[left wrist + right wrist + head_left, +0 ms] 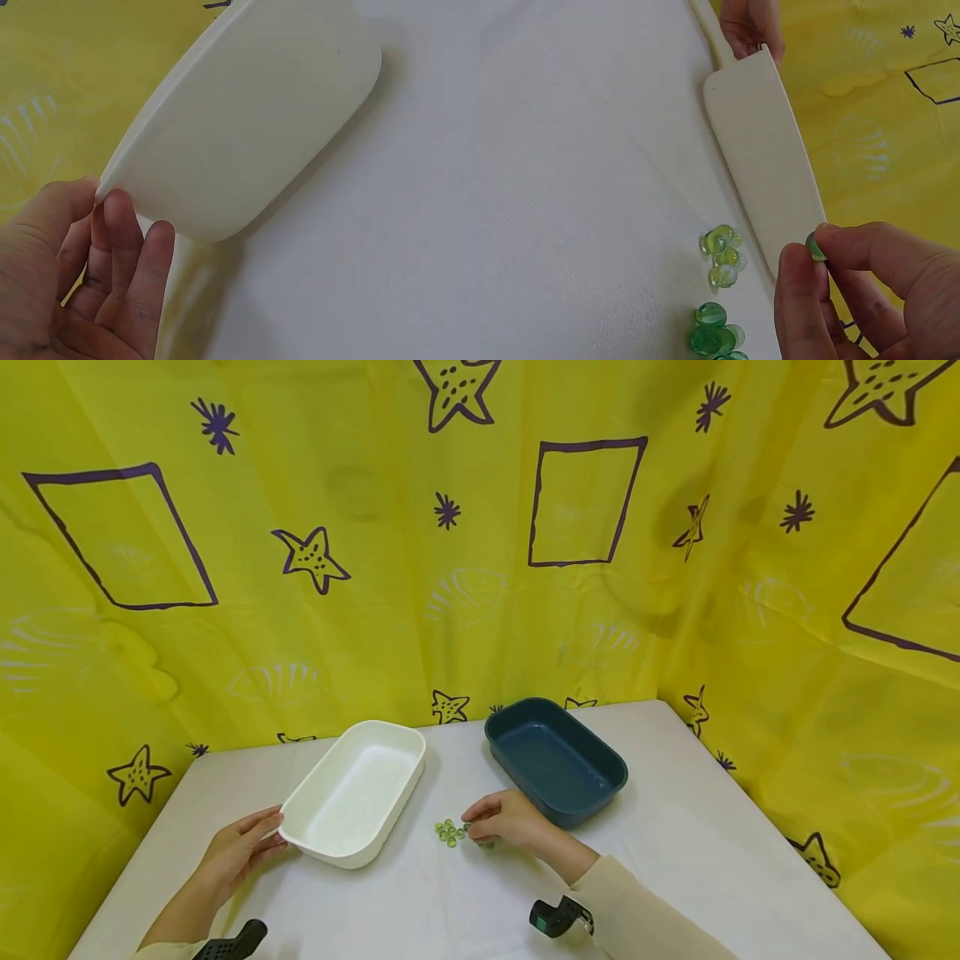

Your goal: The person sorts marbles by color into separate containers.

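My left hand [234, 853] pinches the near left corner of a white plastic tub [358, 789], thumb on the rim and fingers underneath, as the left wrist view shows. Between thumb and fingertips, my right hand [513, 820] holds a green glass marble [815, 247] just above the table. Below it on the cloth lies a cluster of yellow-green marbles [723, 276]. Darker green marbles [705, 340] sit close by, mostly covered by the right hand in the head view. The inside of the white tub shows no marbles.
A dark teal tub [551, 760] stands at the back right, behind the right hand. White cloth [420, 902] covers the table. A yellow patterned curtain [375, 635] rises at the table's back and sides.
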Motion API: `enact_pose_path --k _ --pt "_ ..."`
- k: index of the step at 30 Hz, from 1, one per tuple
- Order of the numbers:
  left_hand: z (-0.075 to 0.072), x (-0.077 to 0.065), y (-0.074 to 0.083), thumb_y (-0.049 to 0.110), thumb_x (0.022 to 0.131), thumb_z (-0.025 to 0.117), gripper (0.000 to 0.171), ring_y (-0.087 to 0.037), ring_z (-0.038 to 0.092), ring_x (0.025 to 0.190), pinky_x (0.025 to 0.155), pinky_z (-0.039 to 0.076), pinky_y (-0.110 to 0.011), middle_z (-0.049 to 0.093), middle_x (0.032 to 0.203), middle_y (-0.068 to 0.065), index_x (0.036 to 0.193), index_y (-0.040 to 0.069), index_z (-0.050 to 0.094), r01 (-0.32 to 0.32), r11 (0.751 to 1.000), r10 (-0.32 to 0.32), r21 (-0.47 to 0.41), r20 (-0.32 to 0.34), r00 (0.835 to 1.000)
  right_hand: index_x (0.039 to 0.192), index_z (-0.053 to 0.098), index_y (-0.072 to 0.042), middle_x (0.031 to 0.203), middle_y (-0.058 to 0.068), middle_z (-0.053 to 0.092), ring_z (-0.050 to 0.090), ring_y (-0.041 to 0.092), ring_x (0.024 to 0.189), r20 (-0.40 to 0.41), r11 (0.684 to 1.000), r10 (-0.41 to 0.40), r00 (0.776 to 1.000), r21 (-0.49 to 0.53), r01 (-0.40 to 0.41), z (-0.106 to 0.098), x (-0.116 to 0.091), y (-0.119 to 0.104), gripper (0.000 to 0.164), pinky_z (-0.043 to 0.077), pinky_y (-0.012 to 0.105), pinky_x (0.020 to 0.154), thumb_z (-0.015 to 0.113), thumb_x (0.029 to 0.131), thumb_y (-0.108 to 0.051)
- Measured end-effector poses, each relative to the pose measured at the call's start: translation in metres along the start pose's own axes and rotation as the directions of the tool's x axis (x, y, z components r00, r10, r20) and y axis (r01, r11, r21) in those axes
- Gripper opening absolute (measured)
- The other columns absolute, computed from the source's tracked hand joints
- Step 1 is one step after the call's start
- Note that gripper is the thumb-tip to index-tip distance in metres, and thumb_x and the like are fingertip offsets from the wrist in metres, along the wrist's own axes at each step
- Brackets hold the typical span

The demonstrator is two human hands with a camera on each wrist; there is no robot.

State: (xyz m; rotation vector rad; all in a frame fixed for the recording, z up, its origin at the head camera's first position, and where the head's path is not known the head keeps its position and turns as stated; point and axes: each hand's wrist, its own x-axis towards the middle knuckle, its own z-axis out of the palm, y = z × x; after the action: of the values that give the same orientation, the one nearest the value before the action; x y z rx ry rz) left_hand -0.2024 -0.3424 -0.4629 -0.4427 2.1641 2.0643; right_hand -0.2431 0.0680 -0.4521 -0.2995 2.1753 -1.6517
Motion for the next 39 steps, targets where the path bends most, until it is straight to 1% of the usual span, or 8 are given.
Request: enact_pose_path --k 4,10,13,19,26,31,35,39 --pt "0.001 -0.001 0.002 0.021 0.098 0.063 0.046 -0.007 0.07 0.082 0.082 0.059 -0.025 0.066 0.092 0.01 0.137 -0.002 0.054 0.003 1.0 -0.003 -0.005 0.008 1.0 0.104 0.071 0.006 0.091 0.006 0.07 0.069 0.015 0.077 -0.006 1.0 0.019 1.0 -0.022 -0.019 0.003 0.0 -0.004 0.022 0.061 0.031 0.075 0.075 0.084 -0.002" --pt "0.001 -0.001 0.007 0.021 0.098 0.062 0.054 -0.006 0.069 0.083 0.081 0.059 -0.024 0.065 0.093 0.01 0.141 -0.008 0.045 0.014 1.0 -0.014 -0.004 0.029 0.999 0.104 0.072 0.005 0.094 0.006 0.071 0.07 0.015 0.08 0.017 0.999 0.035 0.999 0.001 -0.035 0.005 0.002 -0.012 0.021 0.061 0.03 0.077 0.075 0.084 -0.002" --pt "0.001 -0.001 0.008 0.02 0.098 0.063 0.052 -0.006 0.068 0.083 0.081 0.059 -0.023 0.065 0.092 0.01 0.14 -0.007 0.048 0.015 1.0 -0.015 -0.013 0.034 0.999 0.105 0.071 0.005 0.094 0.006 0.071 0.069 0.015 0.081 0.03 0.999 0.038 0.999 0.008 -0.038 0.007 0.004 -0.015 0.022 0.061 0.03 0.078 0.074 0.085 -0.002" --pt "0.0 -0.001 0.009 0.018 0.097 0.064 0.038 -0.005 0.068 0.083 0.082 0.058 -0.022 0.065 0.092 0.011 0.131 0.001 0.06 0.024 0.999 -0.022 -0.034 0.036 0.999 0.107 0.069 0.008 0.091 0.006 0.07 0.068 0.014 0.079 0.062 0.999 0.003 0.998 0.042 -0.005 0.011 0.006 -0.022 0.024 0.061 0.031 0.078 0.073 0.085 0.0" --pt "-0.001 -0.001 0.009 0.016 0.097 0.064 0.012 -0.004 0.068 0.083 0.082 0.058 -0.021 0.066 0.091 0.012 0.106 0.02 0.072 0.035 0.997 -0.031 -0.071 0.057 0.998 0.105 0.069 0.008 0.088 0.005 0.07 0.069 0.015 0.078 0.087 0.997 -0.012 0.996 0.08 0.006 0.02 0.007 -0.032 0.023 0.061 0.032 0.079 0.074 0.084 0.0" --pt "-0.001 -0.002 0.01 0.015 0.096 0.064 0.014 -0.005 0.069 0.083 0.082 0.058 -0.022 0.067 0.09 0.012 0.094 0.026 0.072 0.044 0.994 -0.037 -0.1 0.071 0.997 0.101 0.071 0.005 0.09 0.006 0.071 0.069 0.015 0.079 0.092 0.997 -0.007 0.996 0.072 0.0 0.025 0.011 -0.037 0.02 0.061 0.032 0.08 0.075 0.083 -0.001" --pt "-0.001 -0.002 0.01 0.014 0.097 0.064 0.016 -0.005 0.069 0.083 0.082 0.058 -0.021 0.067 0.09 0.011 0.092 0.027 0.071 0.046 0.993 -0.037 -0.11 0.077 0.996 0.103 0.071 0.004 0.092 0.005 0.072 0.069 0.015 0.079 0.103 0.998 0.001 0.995 0.067 -0.008 0.028 0.014 -0.042 0.02 0.06 0.032 0.082 0.075 0.084 -0.002" --pt "-0.001 -0.002 0.011 0.013 0.097 0.064 0.017 -0.005 0.069 0.083 0.082 0.058 -0.021 0.067 0.09 0.011 0.091 0.027 0.071 0.047 0.992 -0.039 -0.116 0.078 0.996 0.106 0.07 0.007 0.092 0.006 0.072 0.069 0.014 0.08 0.122 0.995 -0.002 0.993 0.098 -0.01 0.031 0.016 -0.047 0.024 0.06 0.031 0.082 0.074 0.084 -0.002"
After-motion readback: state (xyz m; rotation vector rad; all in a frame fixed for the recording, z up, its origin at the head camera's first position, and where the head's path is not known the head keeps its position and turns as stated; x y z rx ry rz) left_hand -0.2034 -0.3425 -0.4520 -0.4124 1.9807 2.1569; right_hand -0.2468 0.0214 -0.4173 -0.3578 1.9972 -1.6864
